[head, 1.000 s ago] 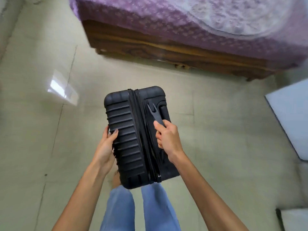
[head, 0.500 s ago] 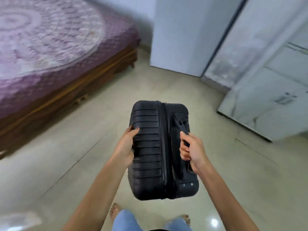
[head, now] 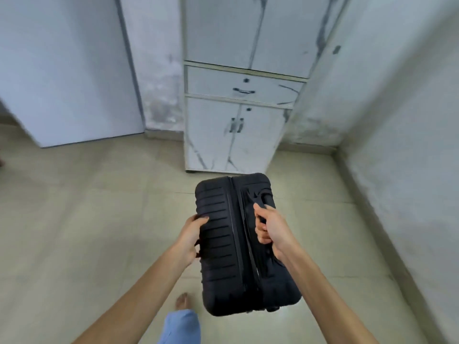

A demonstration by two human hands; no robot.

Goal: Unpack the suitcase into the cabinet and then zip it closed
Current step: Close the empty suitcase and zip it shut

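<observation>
Your right hand (head: 272, 225) is clenched round the suitcase (head: 244, 242) handle, left hand (head: 192, 234) gripping its side; beyond them the cabinet (head: 238, 103) stands closed.

The pale tiled floor (head: 87, 219) carries a white marble-patterned cabinet (head: 233, 135) against the wall, and a bare foot (head: 183, 301) stands nearer the camera.
</observation>
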